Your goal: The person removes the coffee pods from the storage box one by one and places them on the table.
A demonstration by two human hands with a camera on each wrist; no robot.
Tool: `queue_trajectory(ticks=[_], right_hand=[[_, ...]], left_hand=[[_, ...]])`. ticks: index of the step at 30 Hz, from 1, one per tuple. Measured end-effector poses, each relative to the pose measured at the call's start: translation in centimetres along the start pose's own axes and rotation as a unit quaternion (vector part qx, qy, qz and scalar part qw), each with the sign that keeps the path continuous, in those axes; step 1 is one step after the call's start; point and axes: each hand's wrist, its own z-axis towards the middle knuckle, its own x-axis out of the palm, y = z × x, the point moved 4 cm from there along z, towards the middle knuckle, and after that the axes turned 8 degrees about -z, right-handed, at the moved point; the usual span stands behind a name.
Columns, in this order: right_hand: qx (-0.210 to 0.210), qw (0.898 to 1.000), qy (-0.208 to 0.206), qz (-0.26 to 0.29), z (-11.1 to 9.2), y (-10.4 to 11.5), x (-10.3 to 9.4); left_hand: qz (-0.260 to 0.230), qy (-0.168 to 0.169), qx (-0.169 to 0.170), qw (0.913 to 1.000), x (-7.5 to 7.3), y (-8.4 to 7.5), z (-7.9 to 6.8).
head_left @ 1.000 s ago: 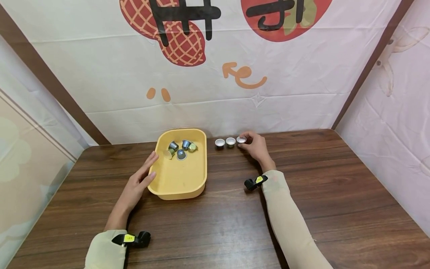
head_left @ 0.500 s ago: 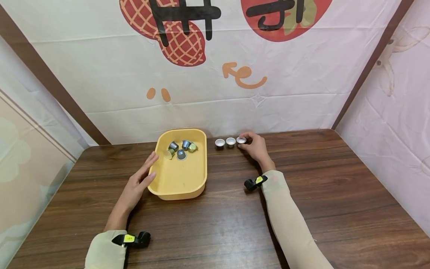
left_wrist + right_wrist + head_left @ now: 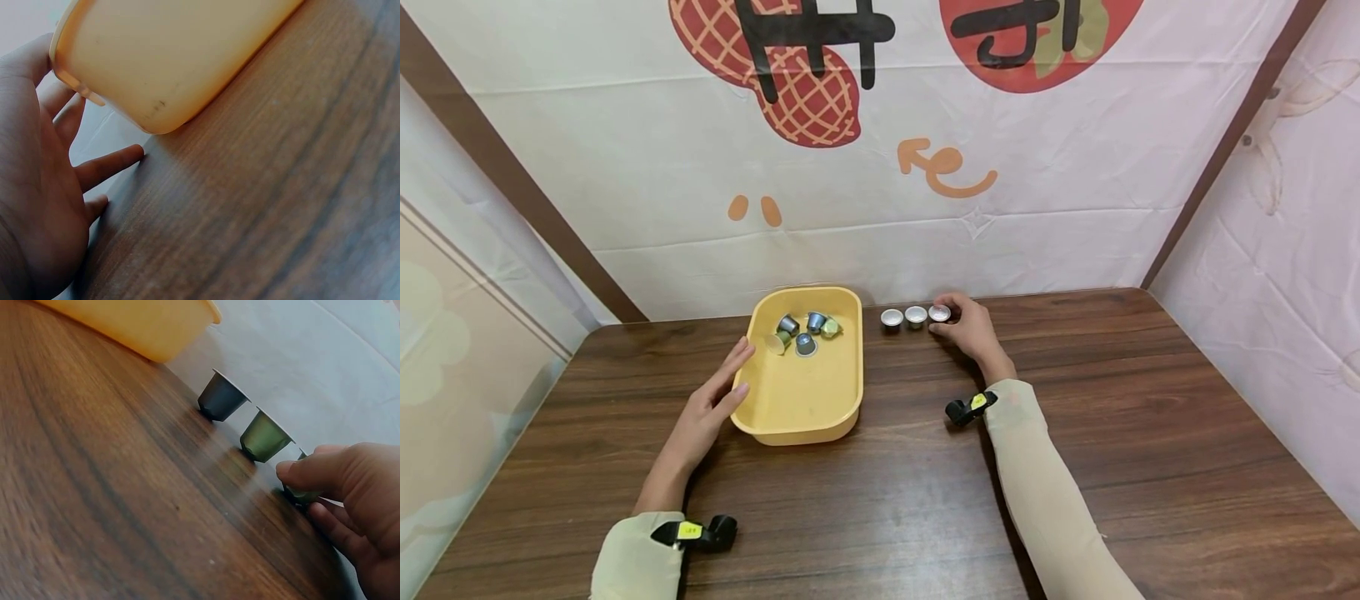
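Three coffee capsules stand in a row on the table along the back wall, silver lids up: a dark one (image 3: pixel 222 399) at the left, a green one (image 3: pixel 265 436) in the middle, and another green capsule (image 3: pixel 939 312) at the right end. My right hand (image 3: pixel 973 329) pinches that end capsule between thumb and fingers, hiding most of it in the right wrist view. To the left is a yellow plastic bin (image 3: pixel 801 408) with several blue and green capsules (image 3: pixel 805 343) inside. My left hand (image 3: pixel 702 412) rests against the bin's left rim, fingers extended.
The brown wood-grain table (image 3: pixel 880 525) runs beneath everything. A white printed cloth (image 3: pixel 1037 242) hangs right behind its back edge, and more cloth panels close in both sides. A small black camera (image 3: pixel 972 408) sits on the right wrist.
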Motion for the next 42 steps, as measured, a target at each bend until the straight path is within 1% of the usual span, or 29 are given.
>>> queue_trajectory(ticks=[7, 12, 18, 24, 28, 33, 36, 42], right_hand=[[-0.015, 1.000, 0.009, -0.004, 0.0, 0.3, -0.2], [-0.029, 0.999, 0.011, -0.009, -0.1, 0.7, -0.9], [-0.050, 0.999, 0.002, -0.015, -0.1, 1.3, -1.9], [-0.070, 0.997, -0.007, -0.023, 0.0, 2.0, -2.4], [-0.100, 0.995, -0.026, -0.019, 0.1, 3.0, -2.4], [-0.155, 0.987, -0.042, -0.018, 0.0, 5.1, -2.1], [-0.182, 0.982, -0.038, -0.025, 0.0, 6.1, -1.8], [-0.219, 0.975, -0.017, -0.035, 0.0, 7.8, -1.2]], left_hand=[[-0.004, 0.002, -0.001, 1.0000, 0.0, 0.1, -0.1], [-0.003, 0.002, -0.001, 1.0000, -0.1, 0.1, 0.0], [-0.002, 0.002, -0.001, 1.0000, -0.1, 0.0, 0.0], [-0.003, 0.000, 0.000, 1.0000, 0.0, 0.0, 0.0], [-0.001, 0.001, 0.000, 1.0000, 0.0, 0.0, 0.0], [-0.002, 0.001, 0.001, 1.0000, -0.1, 0.0, 0.0], [-0.005, 0.002, 0.002, 1.0000, -0.1, 0.0, 0.0], [-0.009, 0.000, 0.006, 0.9999, -0.1, 0.3, 0.0]])
